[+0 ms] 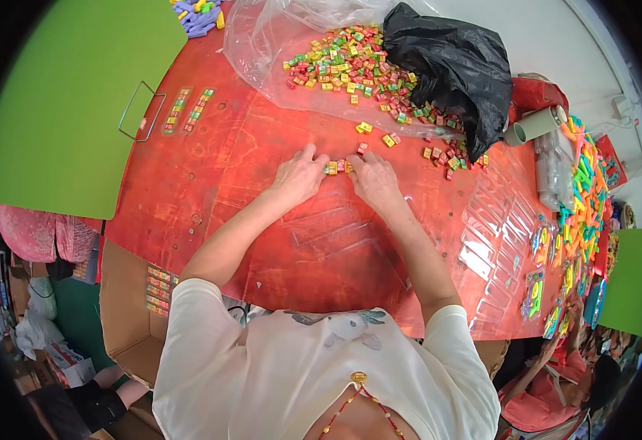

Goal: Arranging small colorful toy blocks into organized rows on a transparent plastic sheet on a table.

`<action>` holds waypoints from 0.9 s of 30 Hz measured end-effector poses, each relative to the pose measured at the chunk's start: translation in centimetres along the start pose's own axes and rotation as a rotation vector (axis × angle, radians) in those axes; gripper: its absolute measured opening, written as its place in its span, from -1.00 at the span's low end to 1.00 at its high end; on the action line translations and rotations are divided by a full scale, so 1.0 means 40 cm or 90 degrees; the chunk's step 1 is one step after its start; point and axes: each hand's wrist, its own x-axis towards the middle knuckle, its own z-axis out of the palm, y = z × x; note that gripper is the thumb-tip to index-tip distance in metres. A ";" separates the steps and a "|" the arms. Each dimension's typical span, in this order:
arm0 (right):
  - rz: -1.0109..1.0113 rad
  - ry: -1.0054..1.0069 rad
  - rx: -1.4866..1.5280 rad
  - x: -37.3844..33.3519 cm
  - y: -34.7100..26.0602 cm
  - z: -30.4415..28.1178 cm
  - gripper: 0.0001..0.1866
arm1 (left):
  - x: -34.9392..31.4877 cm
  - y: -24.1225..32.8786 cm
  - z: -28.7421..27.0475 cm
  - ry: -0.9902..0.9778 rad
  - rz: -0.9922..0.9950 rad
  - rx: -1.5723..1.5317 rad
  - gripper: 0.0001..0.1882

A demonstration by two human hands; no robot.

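Observation:
Between my two hands, on the red tabletop (262,242), lies a short row of small wrapped blocks (341,167) in yellow, red and green. My left hand (300,176) is closed at the row's left end, and my right hand (372,178) grips its right end. Fingers hide both ends of the row. Just beyond my right fingers sits a loose red block (363,147); a few yellow ones lie farther off. Nearer to me, flat clear plastic trays (328,224) rest on the table below my hands.
A heap of similar blocks (350,62) lies on clear plastic, beside a black bag (449,62). Two filled strips (198,110) lie left, near a green board (64,103). Clear trays (493,253), a cup (515,134) and colourful plastic toys (589,183) stand right. A cardboard box (126,315) holds strips.

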 end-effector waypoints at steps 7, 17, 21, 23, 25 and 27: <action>-0.009 -0.005 0.014 -0.015 -0.043 -0.035 -0.72 | -0.061 0.014 -0.042 0.056 -0.006 -0.039 -0.72; -0.096 -0.034 0.062 -0.108 -0.114 -0.032 -0.62 | -0.256 0.048 -0.016 0.049 -0.078 -0.035 -0.61; -0.080 -0.049 0.087 -0.115 -0.091 -0.041 -0.56 | -0.282 0.028 -0.019 0.136 -0.078 -0.138 -0.55; -0.064 -0.039 0.105 -0.123 -0.080 -0.039 -0.55 | -0.290 0.016 -0.015 0.199 -0.101 -0.174 -0.56; -0.089 -0.027 0.115 -0.116 -0.097 -0.040 -0.57 | -0.300 0.002 0.004 0.227 -0.074 -0.136 -0.57; -0.111 -0.015 0.123 -0.114 -0.110 -0.033 -0.59 | -0.302 -0.003 0.023 0.253 -0.045 -0.100 -0.58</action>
